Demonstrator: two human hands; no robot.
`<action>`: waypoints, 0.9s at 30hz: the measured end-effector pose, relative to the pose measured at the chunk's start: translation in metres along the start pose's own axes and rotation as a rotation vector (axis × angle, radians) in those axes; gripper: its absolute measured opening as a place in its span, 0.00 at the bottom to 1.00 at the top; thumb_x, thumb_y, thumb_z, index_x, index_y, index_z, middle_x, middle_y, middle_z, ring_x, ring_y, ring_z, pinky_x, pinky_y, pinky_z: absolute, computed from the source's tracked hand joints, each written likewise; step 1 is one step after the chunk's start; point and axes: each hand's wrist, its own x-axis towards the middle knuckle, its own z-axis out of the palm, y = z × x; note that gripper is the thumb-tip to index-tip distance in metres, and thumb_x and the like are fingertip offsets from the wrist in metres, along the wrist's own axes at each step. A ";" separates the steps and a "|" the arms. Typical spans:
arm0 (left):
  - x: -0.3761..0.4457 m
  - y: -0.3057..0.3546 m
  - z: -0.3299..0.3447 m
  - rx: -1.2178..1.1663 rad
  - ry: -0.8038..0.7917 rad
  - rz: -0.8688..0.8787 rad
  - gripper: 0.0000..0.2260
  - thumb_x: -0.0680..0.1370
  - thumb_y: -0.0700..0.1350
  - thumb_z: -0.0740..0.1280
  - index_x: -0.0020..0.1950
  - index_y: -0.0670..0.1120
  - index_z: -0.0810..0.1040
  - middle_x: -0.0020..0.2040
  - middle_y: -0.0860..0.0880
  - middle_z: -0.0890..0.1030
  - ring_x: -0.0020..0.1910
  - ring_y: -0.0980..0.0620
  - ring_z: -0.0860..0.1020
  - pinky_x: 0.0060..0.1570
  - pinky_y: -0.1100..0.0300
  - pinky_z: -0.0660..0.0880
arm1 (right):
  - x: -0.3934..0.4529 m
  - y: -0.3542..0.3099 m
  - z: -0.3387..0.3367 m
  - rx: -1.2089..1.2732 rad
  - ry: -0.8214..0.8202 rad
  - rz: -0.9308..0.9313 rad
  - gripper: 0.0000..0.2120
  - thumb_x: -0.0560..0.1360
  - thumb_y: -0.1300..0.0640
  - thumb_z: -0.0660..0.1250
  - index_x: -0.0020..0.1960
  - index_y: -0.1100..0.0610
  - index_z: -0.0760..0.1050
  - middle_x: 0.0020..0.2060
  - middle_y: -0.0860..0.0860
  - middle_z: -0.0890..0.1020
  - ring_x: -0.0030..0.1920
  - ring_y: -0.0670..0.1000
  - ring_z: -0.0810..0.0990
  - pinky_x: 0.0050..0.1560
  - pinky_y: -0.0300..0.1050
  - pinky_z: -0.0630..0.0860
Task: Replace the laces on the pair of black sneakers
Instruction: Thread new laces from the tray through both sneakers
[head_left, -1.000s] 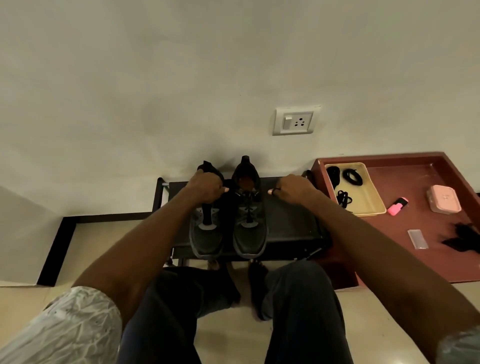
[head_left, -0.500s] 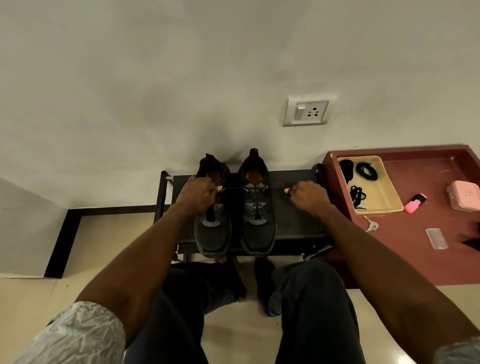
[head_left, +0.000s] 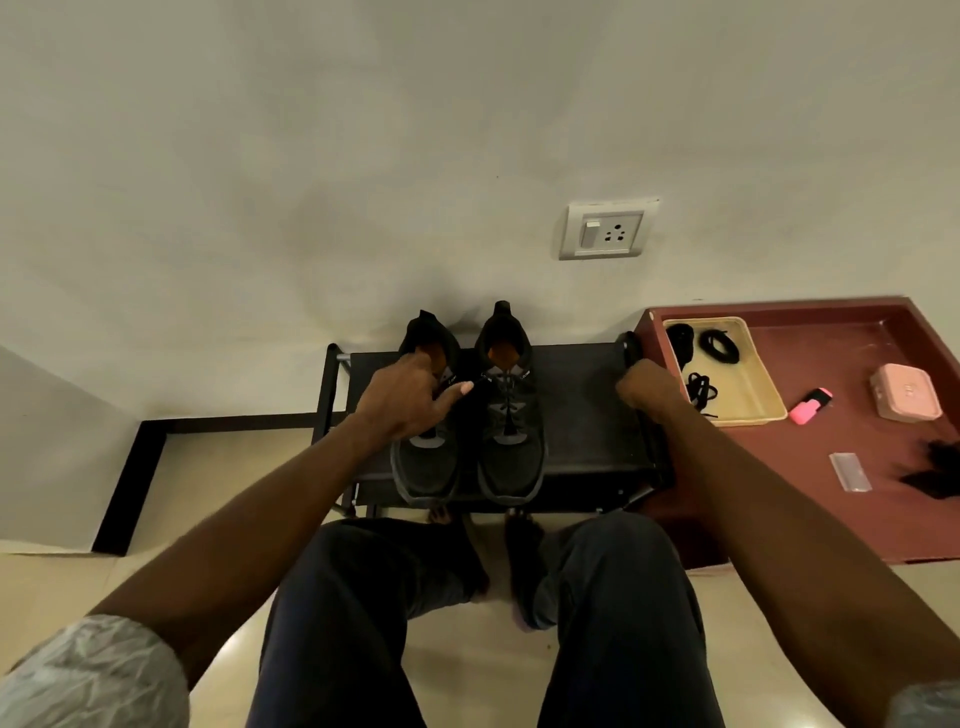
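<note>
A pale wall (head_left: 363, 156) fills the upper half of the frame, with a white switch-and-socket plate (head_left: 608, 229) right of centre. Below it at mid-frame stands a low black bench (head_left: 587, 415), and to its right, in the right middle of the frame, a dark red tray table (head_left: 841, 467). The person's legs in dark trousers (head_left: 613, 623) occupy the bottom centre, with both forearms reaching up from the lower corners. The pair of black sneakers (head_left: 511, 441) sits side by side on the left half of the bench, toes toward the person, heels toward the wall, orange insoles showing. The left hand (head_left: 410, 400) lies over the left-side shoe, its fingers curled at the collar and one finger stretched toward the other shoe; whether its grip holds a lace cannot be told. The right hand (head_left: 647, 387) is at the bench's right end, well apart from the shoes, its grip closed into a fist; a lace in it is not visible. On the red table a cream tray (head_left: 748, 384) holds coiled black laces (head_left: 719, 345). Near it lie a pink box (head_left: 906, 392), a pink highlighter (head_left: 810, 408), and a small clear packet (head_left: 849, 472).
</note>
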 end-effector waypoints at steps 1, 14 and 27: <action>-0.001 0.001 0.001 0.090 0.127 0.045 0.24 0.81 0.62 0.57 0.48 0.43 0.82 0.58 0.44 0.76 0.57 0.44 0.74 0.57 0.48 0.74 | 0.000 0.003 -0.003 -0.118 0.070 -0.025 0.11 0.77 0.63 0.61 0.56 0.65 0.78 0.54 0.61 0.82 0.55 0.62 0.81 0.54 0.50 0.77; 0.050 0.066 0.032 -0.229 -0.224 -0.229 0.12 0.81 0.48 0.63 0.61 0.42 0.75 0.53 0.42 0.81 0.50 0.42 0.79 0.51 0.49 0.75 | -0.013 -0.080 0.065 -0.003 -0.113 -0.360 0.15 0.79 0.53 0.67 0.62 0.59 0.71 0.56 0.59 0.79 0.58 0.62 0.78 0.59 0.58 0.75; 0.045 0.046 0.040 -0.092 -0.161 -0.081 0.08 0.84 0.47 0.57 0.51 0.46 0.71 0.37 0.48 0.73 0.33 0.48 0.71 0.33 0.53 0.68 | -0.001 -0.075 0.055 0.001 -0.052 -0.397 0.09 0.80 0.54 0.60 0.42 0.54 0.73 0.43 0.58 0.80 0.44 0.62 0.80 0.42 0.49 0.72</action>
